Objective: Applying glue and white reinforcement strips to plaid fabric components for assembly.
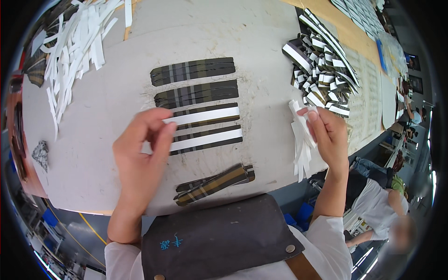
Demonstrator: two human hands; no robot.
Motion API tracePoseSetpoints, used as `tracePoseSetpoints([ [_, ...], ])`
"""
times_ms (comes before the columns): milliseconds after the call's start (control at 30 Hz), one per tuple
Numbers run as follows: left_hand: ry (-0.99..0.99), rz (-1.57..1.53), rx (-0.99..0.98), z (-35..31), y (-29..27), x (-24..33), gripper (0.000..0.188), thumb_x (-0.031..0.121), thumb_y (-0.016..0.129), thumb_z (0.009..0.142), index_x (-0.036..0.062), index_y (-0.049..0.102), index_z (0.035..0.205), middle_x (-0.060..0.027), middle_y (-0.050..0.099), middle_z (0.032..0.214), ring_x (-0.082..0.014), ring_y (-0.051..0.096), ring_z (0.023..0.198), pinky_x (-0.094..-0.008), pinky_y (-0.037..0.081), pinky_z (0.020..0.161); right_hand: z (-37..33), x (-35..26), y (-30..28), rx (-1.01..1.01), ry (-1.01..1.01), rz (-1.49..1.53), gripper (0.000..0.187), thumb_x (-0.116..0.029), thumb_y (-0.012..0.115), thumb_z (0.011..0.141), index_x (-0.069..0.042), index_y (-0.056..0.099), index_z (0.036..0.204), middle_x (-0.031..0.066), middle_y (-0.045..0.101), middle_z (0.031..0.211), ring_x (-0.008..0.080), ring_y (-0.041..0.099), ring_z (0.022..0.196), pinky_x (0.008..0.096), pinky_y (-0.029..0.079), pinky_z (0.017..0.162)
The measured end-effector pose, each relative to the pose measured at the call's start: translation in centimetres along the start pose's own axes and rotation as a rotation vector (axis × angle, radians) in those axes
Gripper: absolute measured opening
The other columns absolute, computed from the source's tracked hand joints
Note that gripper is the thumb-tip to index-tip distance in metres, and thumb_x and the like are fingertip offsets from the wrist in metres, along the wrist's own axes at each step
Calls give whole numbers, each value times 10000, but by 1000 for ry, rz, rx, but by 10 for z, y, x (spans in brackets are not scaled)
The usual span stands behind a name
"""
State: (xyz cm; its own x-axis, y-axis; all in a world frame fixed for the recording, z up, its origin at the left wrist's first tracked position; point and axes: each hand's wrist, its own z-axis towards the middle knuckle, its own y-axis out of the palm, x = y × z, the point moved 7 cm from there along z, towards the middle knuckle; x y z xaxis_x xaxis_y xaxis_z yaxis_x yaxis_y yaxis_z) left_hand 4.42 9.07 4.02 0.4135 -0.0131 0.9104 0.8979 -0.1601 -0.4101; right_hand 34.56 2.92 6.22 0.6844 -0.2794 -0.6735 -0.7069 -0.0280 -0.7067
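My left hand (144, 147) is over the left ends of the plaid strips, its thumb and index finger slightly apart beside the end of a white strip (210, 115). That white strip lies lengthwise along the third dark plaid fabric strip (219, 122). Below it, another plaid piece carries its own white strip (210, 139); the hand hides their left ends. Two plaid strips without white, an upper one (200, 70) and a lower one (205, 93), lie farther away. At the right, my right hand (329, 135) pinches the top of a bunch of white strips (301, 144).
A few folded plaid strips (214, 184) lie crossed near the front edge. White-striped plaid pieces (324, 70) are heaped at the far right, and loose white strips (77, 51) at the far left. A grey crumpled scrap (40, 154) lies left. A person (380, 205) stands beyond the right edge.
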Motion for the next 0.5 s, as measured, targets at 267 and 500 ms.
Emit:
tracePoseSetpoints([
  [267,5,-339,-527,9,65,31,99,-12,632,838,-13,617,936,-12,591,795,-54,522,690,-202,428,613,12,-68,71,-417,-442,238,151,-108,563,906,10,633,968,112,528,627,210,503,532,312,386,508],
  [500,-257,-367,-359,9,30,-17,6,-3,610,865,-7,606,864,17,568,735,-18,467,658,-179,361,558,28,-64,76,-429,-237,282,99,-64,647,838,2,644,912,39,592,669,88,465,529,228,358,503],
])
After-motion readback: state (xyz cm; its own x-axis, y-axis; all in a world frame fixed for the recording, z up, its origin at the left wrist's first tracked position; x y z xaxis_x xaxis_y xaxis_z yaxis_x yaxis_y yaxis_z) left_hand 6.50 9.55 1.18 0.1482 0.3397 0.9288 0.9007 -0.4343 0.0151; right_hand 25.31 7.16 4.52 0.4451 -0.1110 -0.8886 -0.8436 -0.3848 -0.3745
